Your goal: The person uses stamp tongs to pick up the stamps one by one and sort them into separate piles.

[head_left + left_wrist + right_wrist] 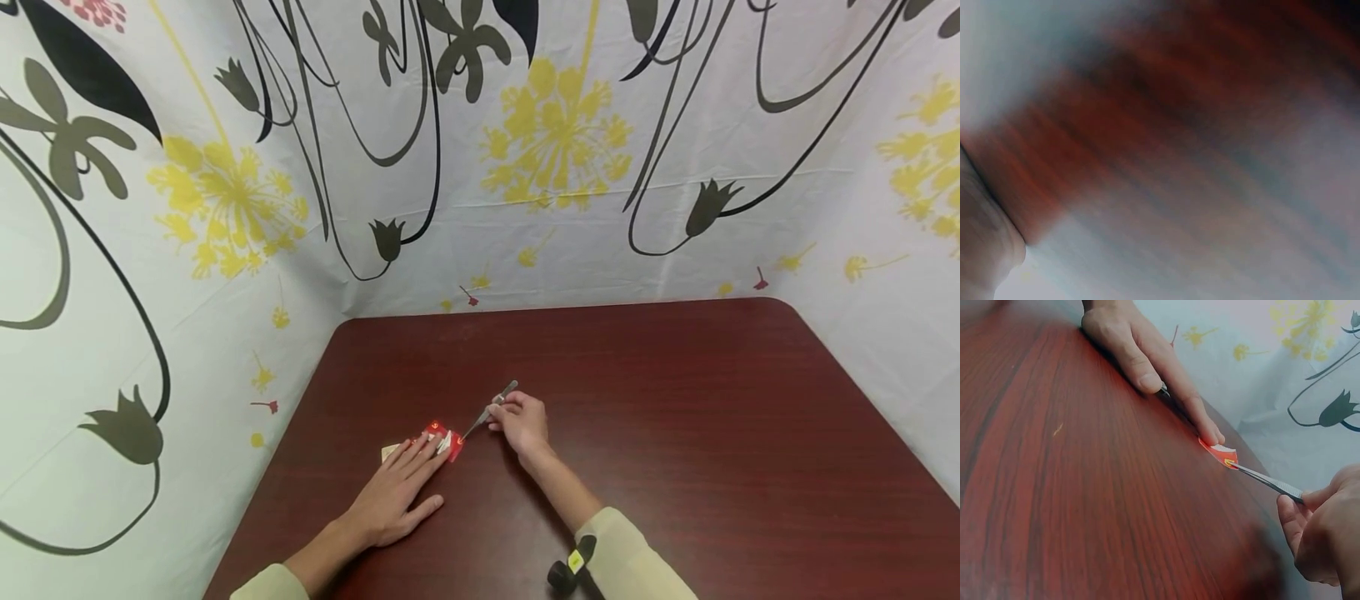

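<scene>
My left hand point(397, 496) lies flat on the table with straight fingers, its fingertips pressing on a small red-and-white piece point(456, 447) that looks like printed paper or a sticker. A cream-coloured edge point(387, 452) shows beyond those fingers; the rest is hidden under them. My right hand point(522, 425) pinches metal tweezers point(1269, 480) between thumb and fingers. Their tips meet the red corner with a yellow mark point(1230, 463), just beyond the left fingertips. In the blurred left wrist view, only a bit of the left hand point(988, 244) shows.
The dark red-brown wooden table point(675, 417) has rounded far corners. White cloth with a flower print point(465, 208) hangs behind it and along its sides. A black strap with a yellow label point(575, 560) sits at the right sleeve point(626, 554).
</scene>
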Tool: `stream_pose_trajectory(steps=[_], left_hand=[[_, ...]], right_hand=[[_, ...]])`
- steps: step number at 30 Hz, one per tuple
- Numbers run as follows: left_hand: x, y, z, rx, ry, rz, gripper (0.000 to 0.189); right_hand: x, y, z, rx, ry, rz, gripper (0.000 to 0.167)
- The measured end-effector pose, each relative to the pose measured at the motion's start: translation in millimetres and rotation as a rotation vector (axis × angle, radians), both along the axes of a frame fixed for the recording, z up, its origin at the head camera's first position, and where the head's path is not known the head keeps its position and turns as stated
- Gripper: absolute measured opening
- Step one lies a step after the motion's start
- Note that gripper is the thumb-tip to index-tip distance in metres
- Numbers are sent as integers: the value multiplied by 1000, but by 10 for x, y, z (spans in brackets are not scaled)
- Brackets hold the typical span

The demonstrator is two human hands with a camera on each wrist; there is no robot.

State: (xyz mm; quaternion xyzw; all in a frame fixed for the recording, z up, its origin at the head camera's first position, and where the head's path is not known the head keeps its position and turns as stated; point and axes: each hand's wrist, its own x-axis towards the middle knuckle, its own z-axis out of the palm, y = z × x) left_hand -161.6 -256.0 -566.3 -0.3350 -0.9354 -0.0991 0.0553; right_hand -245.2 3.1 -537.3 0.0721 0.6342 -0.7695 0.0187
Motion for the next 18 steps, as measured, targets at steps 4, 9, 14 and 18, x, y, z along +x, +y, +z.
stream_pose_trajectory(steps=[4,9,14,18], left_hand=[[-5,-4,-4,-1,-2,1,70],[-9,-9,-17,-3,12,-1,69],[-9,-6,-41,5,21,0,68],[-8,-6,-37,0,6,2,69]], right_hand=[[-27,-53,4,-13,19,-44,7],[-42,-135,29,-19,18,-87,7],[-18,-151,17,-24,3,-104,8],[23,-110,1,-54,-2,-90,8]])
